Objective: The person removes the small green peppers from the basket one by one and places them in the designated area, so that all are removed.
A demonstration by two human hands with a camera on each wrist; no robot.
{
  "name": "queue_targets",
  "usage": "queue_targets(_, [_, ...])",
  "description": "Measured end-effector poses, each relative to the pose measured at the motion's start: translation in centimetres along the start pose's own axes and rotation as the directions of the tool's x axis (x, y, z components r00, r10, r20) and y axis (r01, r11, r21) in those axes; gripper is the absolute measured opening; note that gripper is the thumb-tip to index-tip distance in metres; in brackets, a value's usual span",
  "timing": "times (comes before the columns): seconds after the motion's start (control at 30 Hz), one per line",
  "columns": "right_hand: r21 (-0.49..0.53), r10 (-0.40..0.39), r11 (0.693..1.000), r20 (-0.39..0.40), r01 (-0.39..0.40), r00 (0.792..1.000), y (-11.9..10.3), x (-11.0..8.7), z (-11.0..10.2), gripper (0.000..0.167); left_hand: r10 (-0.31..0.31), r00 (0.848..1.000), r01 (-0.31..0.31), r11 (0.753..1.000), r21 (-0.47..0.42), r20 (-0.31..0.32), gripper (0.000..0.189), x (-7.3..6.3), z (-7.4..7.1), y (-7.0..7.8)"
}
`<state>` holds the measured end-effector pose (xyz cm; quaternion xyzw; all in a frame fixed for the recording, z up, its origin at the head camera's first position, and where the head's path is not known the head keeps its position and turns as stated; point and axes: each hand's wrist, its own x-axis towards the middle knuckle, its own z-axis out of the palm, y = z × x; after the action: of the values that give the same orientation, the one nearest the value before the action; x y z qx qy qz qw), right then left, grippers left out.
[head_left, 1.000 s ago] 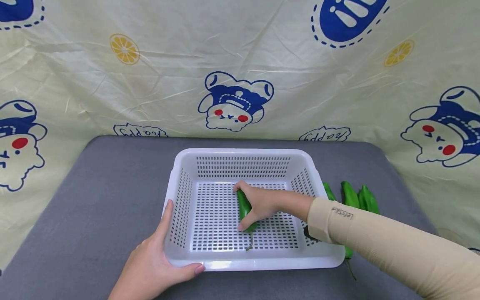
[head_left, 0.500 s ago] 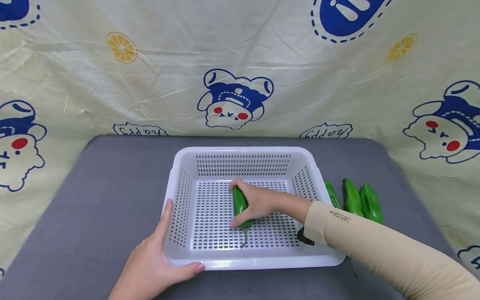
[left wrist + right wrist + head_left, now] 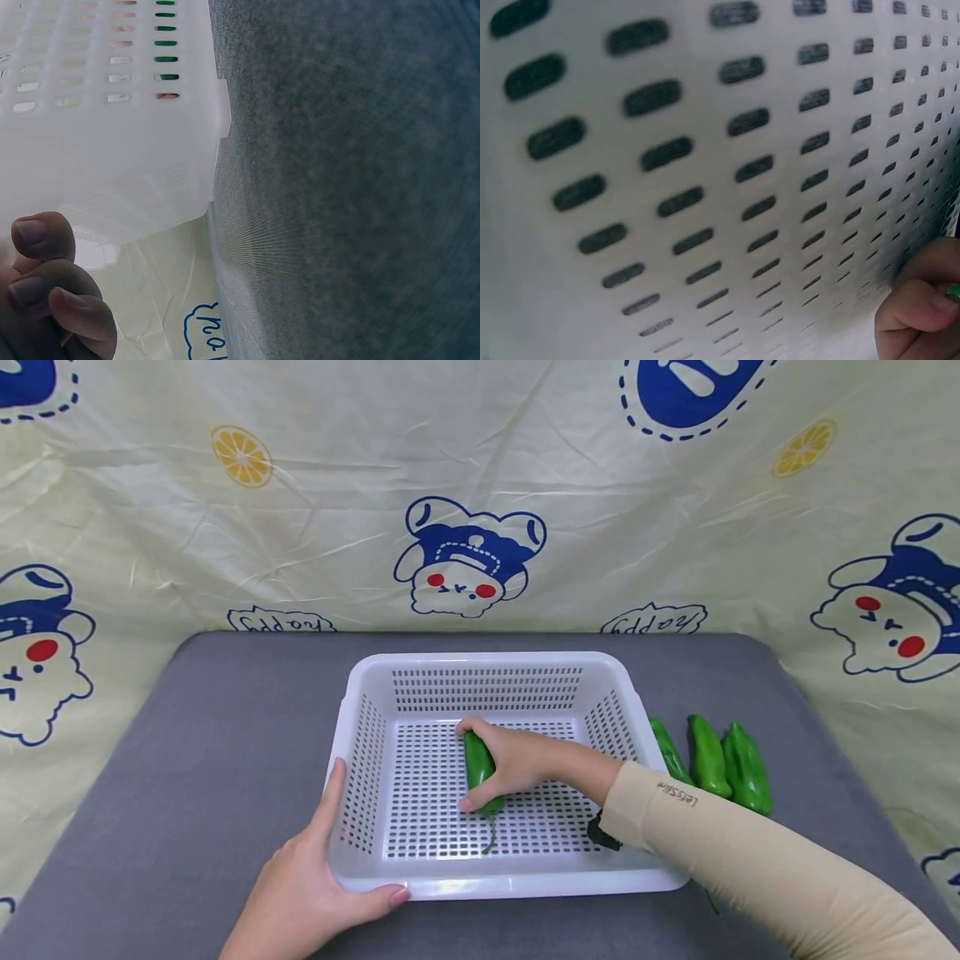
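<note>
In the head view a white slotted plastic basket (image 3: 517, 887) sits on the grey table. My right hand (image 3: 517, 764) reaches inside it and grips a long green pepper (image 3: 477, 760) near the middle of the floor, its thin stem pointing toward me. The right wrist view shows curled fingers (image 3: 919, 315) at the edge, with only a speck of green beside them. At the near left corner my left hand (image 3: 300, 877) holds the basket, thumb along the front rim. Its other fingers (image 3: 82, 307) are bent beside the basket's outer wall in the left wrist view.
Several green peppers (image 3: 708, 756) lie on the grey cloth (image 3: 225, 760) right of the basket, partly covered by my sleeved right forearm (image 3: 750, 852). A printed curtain (image 3: 330, 485) hangs behind the table's far edge.
My right hand and the pepper have shifted slightly left inside the basket, then stayed nearly still. The right forearm has lowered a little, showing more of the peppers outside. The left hand stays put.
</note>
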<state>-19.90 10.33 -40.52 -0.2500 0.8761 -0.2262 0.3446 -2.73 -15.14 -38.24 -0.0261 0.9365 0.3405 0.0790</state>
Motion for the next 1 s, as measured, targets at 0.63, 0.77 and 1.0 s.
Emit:
queue_targets(0.63, [0.045,0.0,0.999,-0.011,0.001,1.0,-0.3,-0.35,-0.07,0.095,-0.009,1.0,0.009,1.0,-0.006,0.018,0.141,0.14,-0.08,0.01])
queue_targets(0.77, [0.049,-0.002,0.999,-0.011,0.002,1.0,-0.29,-0.35,-0.04,0.095,-0.02,0.999,0.02,1.0,-0.008,0.026,0.141,0.16,-0.13,0.11])
queue_targets(1.0, [0.055,0.001,0.998,-0.008,0.0,1.0,-0.32,-0.4,0.0,0.095,-0.022,1.0,0.022,1.0,-0.011,0.021,0.14,0.2,-0.08,0.11])
